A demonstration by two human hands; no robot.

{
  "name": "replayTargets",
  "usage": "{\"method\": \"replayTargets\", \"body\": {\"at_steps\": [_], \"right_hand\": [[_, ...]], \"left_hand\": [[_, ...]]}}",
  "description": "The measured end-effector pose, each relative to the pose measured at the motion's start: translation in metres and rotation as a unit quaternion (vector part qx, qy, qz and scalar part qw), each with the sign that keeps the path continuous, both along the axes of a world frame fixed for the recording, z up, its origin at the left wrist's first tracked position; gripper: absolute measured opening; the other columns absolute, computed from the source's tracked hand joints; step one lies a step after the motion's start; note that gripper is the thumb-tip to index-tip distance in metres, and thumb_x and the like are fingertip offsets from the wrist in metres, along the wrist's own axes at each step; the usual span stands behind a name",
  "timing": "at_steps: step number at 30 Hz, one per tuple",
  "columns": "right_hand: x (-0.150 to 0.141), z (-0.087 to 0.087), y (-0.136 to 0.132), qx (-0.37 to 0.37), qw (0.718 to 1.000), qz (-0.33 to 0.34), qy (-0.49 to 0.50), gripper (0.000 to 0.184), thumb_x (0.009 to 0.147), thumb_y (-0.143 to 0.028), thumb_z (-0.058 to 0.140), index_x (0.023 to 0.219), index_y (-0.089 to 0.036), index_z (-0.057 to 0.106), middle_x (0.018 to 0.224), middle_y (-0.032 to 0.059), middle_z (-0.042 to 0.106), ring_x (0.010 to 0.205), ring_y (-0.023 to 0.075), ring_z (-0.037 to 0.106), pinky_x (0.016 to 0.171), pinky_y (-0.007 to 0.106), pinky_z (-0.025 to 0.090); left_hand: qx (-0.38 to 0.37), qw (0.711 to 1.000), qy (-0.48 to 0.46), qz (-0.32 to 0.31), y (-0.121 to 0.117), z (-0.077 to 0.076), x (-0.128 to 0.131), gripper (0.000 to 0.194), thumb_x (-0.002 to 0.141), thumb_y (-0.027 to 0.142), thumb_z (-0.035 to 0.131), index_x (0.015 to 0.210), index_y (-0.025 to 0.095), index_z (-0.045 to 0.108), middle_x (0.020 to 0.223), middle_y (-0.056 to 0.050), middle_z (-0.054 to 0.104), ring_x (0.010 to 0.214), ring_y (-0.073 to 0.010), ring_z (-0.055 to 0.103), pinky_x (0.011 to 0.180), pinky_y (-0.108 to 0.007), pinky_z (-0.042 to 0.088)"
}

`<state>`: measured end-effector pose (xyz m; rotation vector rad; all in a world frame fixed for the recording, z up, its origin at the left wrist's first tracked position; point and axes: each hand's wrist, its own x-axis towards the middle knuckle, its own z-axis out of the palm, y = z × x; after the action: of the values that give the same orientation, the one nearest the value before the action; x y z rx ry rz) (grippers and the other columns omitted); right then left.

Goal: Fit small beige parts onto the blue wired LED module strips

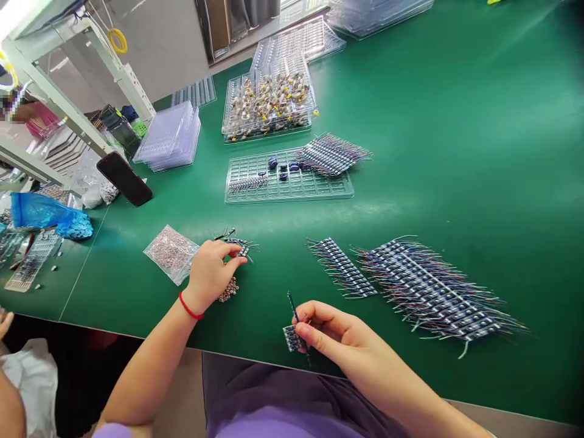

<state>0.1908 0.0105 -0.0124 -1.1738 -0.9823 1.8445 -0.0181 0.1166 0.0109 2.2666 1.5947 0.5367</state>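
My left hand (pixel 210 271), with a red string on its wrist, closes thumb and forefinger at a small wired circuit board (pixel 245 250). More loose wired boards (pixel 225 236) lie just behind these fingers. Below the palm is a little pile of copper-coloured round parts (pixel 229 289), partly covered by the hand. Near the front edge my right hand (pixel 335 331) grips dark tweezers (pixel 292 304) together with a small panel of circuit boards (pixel 291 339). To its right lie a narrow strip of wired boards (pixel 343 266) and a larger wired sheet (pixel 433 289).
A bag of small parts (pixel 170 252) lies left of my left hand. Behind are a clear tray (pixel 246 193) bearing wired boards, a filled tray (pixel 269 106), stacked empty trays (pixel 168 134) and a phone (pixel 124 178). Another person's hand (pixel 4 322) shows at the left edge.
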Motion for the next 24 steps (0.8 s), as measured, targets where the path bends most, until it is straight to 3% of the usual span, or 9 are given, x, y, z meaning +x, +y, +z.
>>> {"method": "replayTargets", "body": {"at_steps": [4, 10, 16, 24], "right_hand": [[0.002, 0.0, -0.001, 0.015, 1.0, 0.001, -0.019, 0.042, 0.076, -0.061, 0.068, 0.075, -0.02, 0.056, 0.068, -0.0009, 0.053, 0.067, 0.0161, 0.049, 0.064, 0.029, 0.042], [0.001, 0.001, -0.002, 0.027, 0.999, 0.01, -0.036, 0.042, 0.077, -0.061, 0.065, 0.075, -0.021, 0.054, 0.069, -0.0014, 0.05, 0.067, 0.016, 0.045, 0.063, 0.028, 0.04], [-0.001, 0.005, 0.0, 0.023, 0.999, 0.006, -0.027, 0.042, 0.076, -0.061, 0.066, 0.074, -0.021, 0.054, 0.069, -0.0016, 0.049, 0.066, 0.0159, 0.046, 0.063, 0.028, 0.042], [-0.001, 0.006, 0.001, 0.037, 0.998, 0.012, -0.041, 0.043, 0.077, -0.063, 0.064, 0.072, -0.021, 0.053, 0.068, -0.0015, 0.048, 0.065, 0.0159, 0.045, 0.063, 0.028, 0.043]], "left_hand": [[-0.013, 0.999, 0.049, 0.01, -0.013, 0.003, -0.006, 0.004, 0.084, 0.021, 0.068, 0.082, 0.02, 0.071, 0.08, -0.002, 0.066, 0.082, -0.0199, 0.057, 0.078, -0.035, 0.045], [-0.054, 0.995, 0.088, 0.013, -0.033, 0.006, -0.012, 0.008, 0.082, 0.014, 0.066, 0.083, 0.02, 0.071, 0.085, -0.004, 0.061, 0.086, -0.0207, 0.058, 0.078, -0.035, 0.046], [-0.062, 0.995, 0.077, -0.002, -0.031, 0.005, -0.005, 0.014, 0.083, 0.008, 0.06, 0.077, 0.019, 0.068, 0.083, -0.003, 0.058, 0.084, -0.0185, 0.057, 0.077, -0.032, 0.047], [-0.039, 0.999, 0.031, 0.008, -0.041, 0.0, -0.011, 0.012, 0.089, 0.013, 0.058, 0.087, 0.019, 0.068, 0.088, -0.003, 0.062, 0.089, -0.0184, 0.057, 0.082, -0.032, 0.046]]}}
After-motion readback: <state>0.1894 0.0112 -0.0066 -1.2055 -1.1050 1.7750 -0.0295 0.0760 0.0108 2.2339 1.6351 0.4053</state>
